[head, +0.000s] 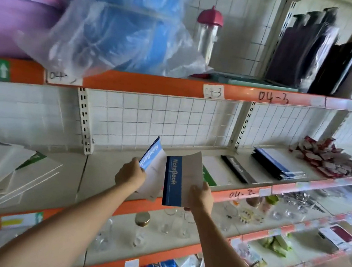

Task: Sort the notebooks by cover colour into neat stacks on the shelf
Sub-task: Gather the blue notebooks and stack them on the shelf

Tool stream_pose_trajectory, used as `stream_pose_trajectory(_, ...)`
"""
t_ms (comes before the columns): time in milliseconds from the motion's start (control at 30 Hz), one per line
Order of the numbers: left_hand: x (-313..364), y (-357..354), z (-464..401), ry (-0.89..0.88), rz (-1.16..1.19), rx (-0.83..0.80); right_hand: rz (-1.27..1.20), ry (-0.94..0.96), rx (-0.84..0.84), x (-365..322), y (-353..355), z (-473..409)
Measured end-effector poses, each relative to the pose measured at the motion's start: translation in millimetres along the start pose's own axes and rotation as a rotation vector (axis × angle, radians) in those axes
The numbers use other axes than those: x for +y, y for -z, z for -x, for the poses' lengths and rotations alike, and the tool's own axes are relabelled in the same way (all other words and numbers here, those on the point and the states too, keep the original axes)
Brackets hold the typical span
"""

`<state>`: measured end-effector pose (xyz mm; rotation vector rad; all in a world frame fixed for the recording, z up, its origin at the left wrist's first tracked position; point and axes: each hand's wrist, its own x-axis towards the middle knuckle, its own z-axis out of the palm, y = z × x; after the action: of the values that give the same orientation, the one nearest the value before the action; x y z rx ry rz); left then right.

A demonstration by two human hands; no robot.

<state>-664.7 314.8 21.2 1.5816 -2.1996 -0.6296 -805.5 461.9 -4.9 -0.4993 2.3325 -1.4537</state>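
My left hand grips a light-blue-spined notebook, tilted upright above the shelf. My right hand holds a dark-blue-spined notebook by its lower right corner, just right of the first one. On the shelf behind lie a green-striped notebook, a black-spined notebook and a stack of blue-spined notebooks. At the far left lies a loose pile of white notebooks with a green-striped one on top.
Red-and-white packets are heaped at the shelf's right end. Glass jars and cups stand on the shelf below. Above, blue items in a plastic bag, a bottle with a pink cap and dark folders sit on the upper shelf.
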Motion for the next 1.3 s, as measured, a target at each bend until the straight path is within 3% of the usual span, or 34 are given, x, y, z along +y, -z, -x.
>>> stream_pose_trajectory(333,76,-47,6,0.062,-0.043,-0.021,-0.024,-0.034,-0.023,17,50,-60)
stream_pose_trajectory(667,141,-85,-34,-0.030,0.031,-0.069,0.044,0.003,0.067,7,97,-126)
stream_pose_trajectory(967,219,-144,-53,-0.090,0.029,-0.153,0.090,-0.041,0.142,43,146,-193)
stream_pose_trajectory(1300,337,-211,-60,-0.026,0.043,-0.065,0.162,0.120,0.134,46,239,-317)
